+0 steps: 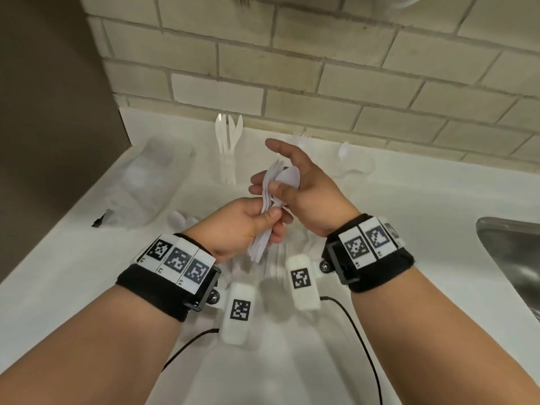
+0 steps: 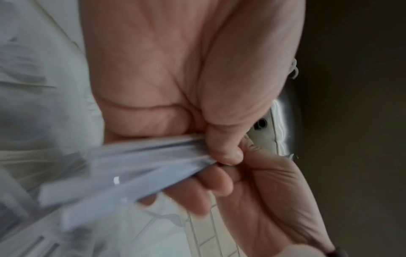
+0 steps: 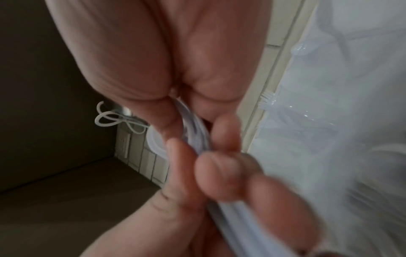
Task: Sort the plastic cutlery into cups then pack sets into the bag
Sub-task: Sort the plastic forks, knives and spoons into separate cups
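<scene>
A bundle of white plastic cutlery (image 1: 270, 209), spoon bowls uppermost, is held above the white counter (image 1: 409, 229) by both hands. My left hand (image 1: 267, 222) grips the handles (image 2: 142, 165) from below, thumb across them. Pinching the spoon bowls (image 3: 193, 127) at the top is my right hand (image 1: 277, 187), index finger stretched out. Behind stand three clear cups: one with knives (image 1: 228, 135), one with forks (image 1: 302, 138) partly hidden by the right hand, and one with a spoon (image 1: 350, 159). The clear plastic bag (image 1: 140, 194) lies at the left.
Loose white spoons (image 1: 182, 220) lie on the counter beside my left wrist, and more pale cutlery lies under the hands. A steel sink (image 1: 514, 258) opens at the right edge. A tiled wall (image 1: 321, 68) backs the counter; a dark panel (image 1: 43, 112) bounds the left.
</scene>
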Tool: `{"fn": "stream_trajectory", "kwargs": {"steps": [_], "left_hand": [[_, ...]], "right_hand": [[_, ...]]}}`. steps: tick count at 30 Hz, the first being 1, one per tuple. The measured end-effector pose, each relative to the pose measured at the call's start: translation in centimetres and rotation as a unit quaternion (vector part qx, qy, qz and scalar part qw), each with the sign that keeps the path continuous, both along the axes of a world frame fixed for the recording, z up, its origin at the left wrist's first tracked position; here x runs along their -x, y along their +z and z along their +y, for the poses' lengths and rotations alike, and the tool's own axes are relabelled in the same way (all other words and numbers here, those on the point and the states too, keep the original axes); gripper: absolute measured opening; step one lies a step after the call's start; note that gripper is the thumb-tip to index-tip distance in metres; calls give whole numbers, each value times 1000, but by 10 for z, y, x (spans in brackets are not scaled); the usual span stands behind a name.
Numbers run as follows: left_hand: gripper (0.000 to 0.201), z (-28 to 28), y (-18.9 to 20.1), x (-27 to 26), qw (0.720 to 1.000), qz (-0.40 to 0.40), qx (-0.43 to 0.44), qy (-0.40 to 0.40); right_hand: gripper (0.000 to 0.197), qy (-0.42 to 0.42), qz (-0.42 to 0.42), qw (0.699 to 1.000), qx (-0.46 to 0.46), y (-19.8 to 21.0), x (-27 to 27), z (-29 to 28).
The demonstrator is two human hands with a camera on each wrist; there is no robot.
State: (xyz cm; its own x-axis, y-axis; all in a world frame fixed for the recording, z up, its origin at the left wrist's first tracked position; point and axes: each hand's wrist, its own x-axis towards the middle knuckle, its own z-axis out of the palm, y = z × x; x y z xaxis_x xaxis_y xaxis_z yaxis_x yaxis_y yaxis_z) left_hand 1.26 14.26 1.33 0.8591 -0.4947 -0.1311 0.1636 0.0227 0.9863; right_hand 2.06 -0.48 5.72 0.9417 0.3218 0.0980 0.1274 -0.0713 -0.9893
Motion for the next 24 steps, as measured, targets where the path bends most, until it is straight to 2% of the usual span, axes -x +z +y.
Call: {"fn": "stream_trajectory", "kwargs": {"steps": [5, 7, 10, 15, 17, 20, 22, 24], "left_hand": [[27, -7, 1, 8, 995, 27, -17, -92], [30, -9, 2, 8, 994, 30, -15, -105], [32, -16, 3, 9, 994, 24, -10, -109], [25, -22, -7, 2, 995, -52, -84, -35], [23, -16, -12, -3, 992, -64, -106, 2], [11, -1, -13, -10, 976, -99, -170, 92], [22, 8, -12, -14, 945, -136, -259, 149], [41, 14, -12, -14, 908, -147, -360, 154]], "right_hand": [[60, 49, 7, 990, -133, -6, 9, -11], [50, 64, -1, 994, -92, -6, 12, -17], [29, 6, -35, 999, 11, -5, 11, -22], [31, -76, -54, 995, 33, 0, 7, -34], [33, -136, -81, 987, 26, 10, -1, -48], [37, -258, -155, 953, 37, 30, -23, -76], [43, -340, -214, 914, 53, 42, -42, -93], [48, -402, -256, 876, 77, 49, -63, -105]]}}
